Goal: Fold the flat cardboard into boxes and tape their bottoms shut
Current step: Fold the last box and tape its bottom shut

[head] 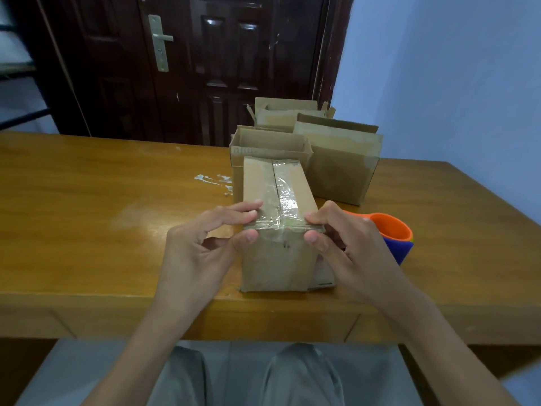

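Left hand [202,244] and right hand [348,247] pinch the near top edge of the cardboard box [278,230] | box stands on wooden table [87,230], clear tape [285,194] along its upturned seam

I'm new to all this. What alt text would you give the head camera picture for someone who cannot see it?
Two bare hands, left hand and right hand, pinch the near taped edge of a cardboard box standing bottom-up on a wooden table. Three open boxes stand behind it, and an orange and blue tape dispenser lies to the right.
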